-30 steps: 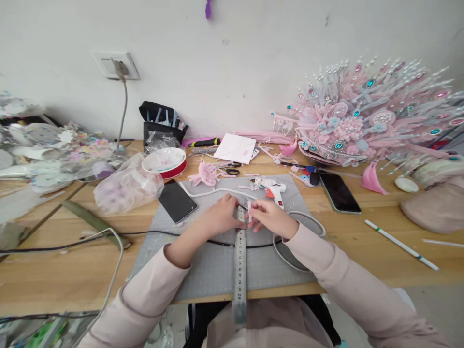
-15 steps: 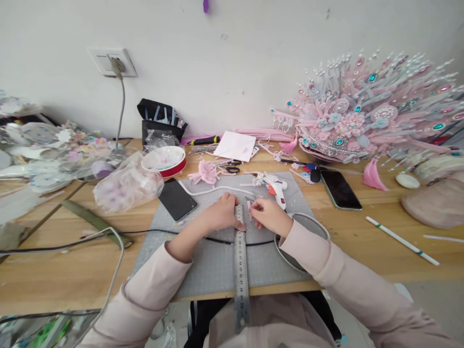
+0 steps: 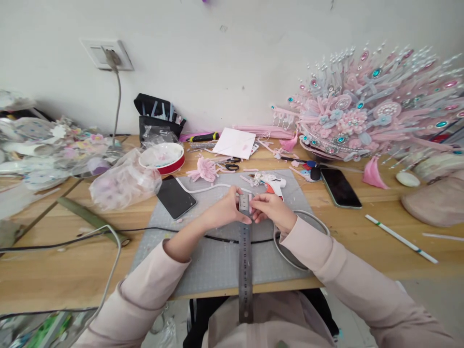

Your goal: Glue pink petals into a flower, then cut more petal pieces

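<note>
A metal ruler (image 3: 245,261) runs from between my hands down past the table's front edge toward my body. My left hand (image 3: 232,208) grips its far end, with the thumb across it. Fingers closed in a pinch, my right hand (image 3: 267,209) holds a small pink piece (image 3: 251,204) against the ruler's right edge, near the low numbers. Much of that piece is covered by the fingers. Beneath both hands lies a grey cutting mat (image 3: 213,263). A white glue gun (image 3: 274,184) with an orange trigger lies just beyond my right hand.
A black phone (image 3: 176,197) lies left of my hands, another phone (image 3: 340,187) at right. A jewelled pink headdress (image 3: 355,111) fills the back right. A black cable (image 3: 155,229) crosses the mat. A round grey dish (image 3: 321,223) sits under my right forearm. Scissors (image 3: 232,167) lie behind.
The ruler's far end has been raised toward me and shifted slightly right. Both hands have come closer together, and the pink piece now meets the ruler's edge.
</note>
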Tool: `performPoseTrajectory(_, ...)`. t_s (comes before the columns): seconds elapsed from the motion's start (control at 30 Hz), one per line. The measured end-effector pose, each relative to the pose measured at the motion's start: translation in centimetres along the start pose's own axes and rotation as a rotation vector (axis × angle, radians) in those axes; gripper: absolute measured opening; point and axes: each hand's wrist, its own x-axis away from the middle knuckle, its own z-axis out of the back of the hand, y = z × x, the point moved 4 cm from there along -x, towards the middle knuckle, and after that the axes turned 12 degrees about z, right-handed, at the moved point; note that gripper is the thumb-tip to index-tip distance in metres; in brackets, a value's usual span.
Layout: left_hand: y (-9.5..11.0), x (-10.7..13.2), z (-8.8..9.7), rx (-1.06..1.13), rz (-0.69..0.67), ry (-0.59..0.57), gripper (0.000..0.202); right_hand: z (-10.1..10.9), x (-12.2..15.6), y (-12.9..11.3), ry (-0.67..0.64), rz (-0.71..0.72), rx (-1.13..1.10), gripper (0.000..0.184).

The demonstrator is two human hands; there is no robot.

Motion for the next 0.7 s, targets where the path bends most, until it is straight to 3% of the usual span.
performPoseTrajectory(0.2, -0.7, -0.8, -0.1, 0.245, -0.093, -0.013, 0.062, 0.2, 0.1, -0.5, 0.030, 0.053, -0.092, 0.014)
performPoseTrajectory(0.53, 0.3, -0.1, -0.7, 0.377, -0.138, -0.134, 0.062, 0.6, -0.2, -0.6, 0.004, 0.195, -0.082, 0.021)
performPoseTrajectory(0.7, 0.3, 0.0, -0.6, 0.354, -0.138, -0.106, 0.062, 0.6, -0.1, -0.7, -0.005, 0.182, -0.090, 0.022)
